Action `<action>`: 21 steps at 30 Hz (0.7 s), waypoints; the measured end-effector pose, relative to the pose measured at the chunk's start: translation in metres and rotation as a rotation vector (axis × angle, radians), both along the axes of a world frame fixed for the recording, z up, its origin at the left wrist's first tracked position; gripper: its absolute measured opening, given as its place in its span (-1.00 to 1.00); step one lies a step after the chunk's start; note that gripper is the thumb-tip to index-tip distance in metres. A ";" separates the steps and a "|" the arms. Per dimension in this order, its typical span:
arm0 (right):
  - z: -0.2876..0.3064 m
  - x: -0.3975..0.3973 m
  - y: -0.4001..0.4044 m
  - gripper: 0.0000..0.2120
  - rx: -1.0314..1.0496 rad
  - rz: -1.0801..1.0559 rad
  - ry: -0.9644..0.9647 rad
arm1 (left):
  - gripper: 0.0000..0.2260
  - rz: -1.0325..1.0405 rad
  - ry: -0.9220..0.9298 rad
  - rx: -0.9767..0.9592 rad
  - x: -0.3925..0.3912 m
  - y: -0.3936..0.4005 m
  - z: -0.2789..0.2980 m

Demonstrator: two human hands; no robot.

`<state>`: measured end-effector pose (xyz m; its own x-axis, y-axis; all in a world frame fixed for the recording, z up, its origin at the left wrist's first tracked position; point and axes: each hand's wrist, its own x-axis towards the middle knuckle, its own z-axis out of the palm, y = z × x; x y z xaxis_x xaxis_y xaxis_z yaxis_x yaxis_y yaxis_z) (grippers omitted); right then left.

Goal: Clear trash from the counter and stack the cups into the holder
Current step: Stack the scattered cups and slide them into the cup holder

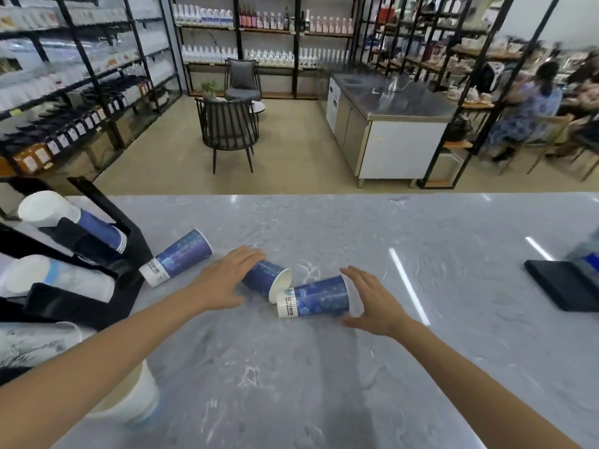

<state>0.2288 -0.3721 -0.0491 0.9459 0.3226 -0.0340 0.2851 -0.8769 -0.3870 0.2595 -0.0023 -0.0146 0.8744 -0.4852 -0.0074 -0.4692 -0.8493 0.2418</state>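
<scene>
Three blue paper cups lie on their sides on the grey marble counter (pixel 324 367). The far-left cup (pixel 178 256) rests against the black cup holder (pixel 129 241). My left hand (pixel 223 280) lies flat over the base of the middle cup (pixel 269 278), fingers spread. The right cup (pixel 316 296) lies with its open rim toward my right hand (pixel 372 301), whose fingers are apart and curve around that rim, touching or nearly touching it. The holder has a slot with blue cups (pixel 97 228) and a slot with white cups (pixel 55 280).
A white tub or cup (pixel 136 403) stands at the counter's near left, partly under my left forearm. A black flat object (pixel 567 286) and a bottle (pixel 588 254) sit at the right edge. Beyond the counter are chairs, shelving, a steel worktop and seated people.
</scene>
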 end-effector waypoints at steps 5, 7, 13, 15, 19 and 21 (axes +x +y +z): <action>-0.016 0.021 -0.004 0.09 -0.022 0.077 0.038 | -0.07 -0.106 0.003 0.109 0.034 -0.013 -0.017; -0.022 0.026 -0.003 0.04 -0.003 0.090 0.033 | -0.06 -0.132 0.010 0.162 0.043 -0.018 -0.024; -0.034 0.032 0.000 -0.15 0.072 0.065 -0.025 | -0.18 -0.186 0.026 0.172 0.056 -0.021 -0.042; -0.035 0.028 -0.001 -0.17 0.087 0.061 -0.040 | -0.22 -0.189 0.020 0.130 0.056 -0.019 -0.046; -0.034 0.016 0.000 -0.20 0.148 0.013 -0.074 | -0.21 -0.178 -0.014 0.062 0.051 -0.016 -0.044; -0.033 0.010 0.001 -0.21 0.159 -0.014 -0.094 | -0.21 -0.174 -0.052 0.037 0.046 -0.014 -0.039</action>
<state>0.2386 -0.3709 -0.0820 0.9470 0.3036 0.1048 0.3146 -0.8112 -0.4930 0.3054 -0.0167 -0.0538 0.7767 -0.6296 0.0148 -0.6212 -0.7620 0.1830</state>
